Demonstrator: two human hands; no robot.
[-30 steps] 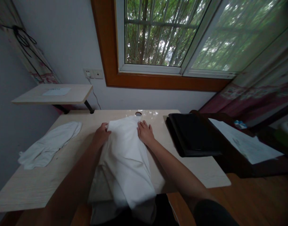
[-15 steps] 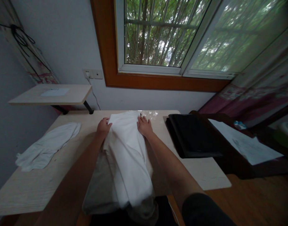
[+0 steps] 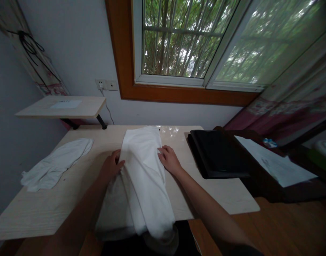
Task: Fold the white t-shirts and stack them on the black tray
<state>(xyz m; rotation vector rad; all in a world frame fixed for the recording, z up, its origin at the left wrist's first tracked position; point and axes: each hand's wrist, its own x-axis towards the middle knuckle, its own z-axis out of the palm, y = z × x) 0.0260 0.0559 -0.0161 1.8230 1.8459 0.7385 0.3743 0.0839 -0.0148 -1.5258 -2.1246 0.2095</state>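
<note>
A long white garment [image 3: 145,170] lies stretched out on the table in front of me, creased down its middle and hanging over the near edge. Grey-beige cloth [image 3: 117,202] shows beneath its lower left side. My left hand [image 3: 111,165] is at the garment's left edge, thumb on the fabric, the other fingers partly hidden by the cloth. At the right edge, my right hand [image 3: 169,160] has its fingers bent in, tips on the fabric. Both hands appear closed on the edges.
Another white cloth item [image 3: 57,163] lies at the left of the pale table [image 3: 80,199]. A small raised shelf [image 3: 85,110] holds a paper. Black folded items [image 3: 218,153] are at the right, beside a dark surface with a white sheet [image 3: 274,163]. A window is behind.
Both hands have slid toward me along the garment's sides, from near its far end to about its upper middle. The far end now lies flatter.
</note>
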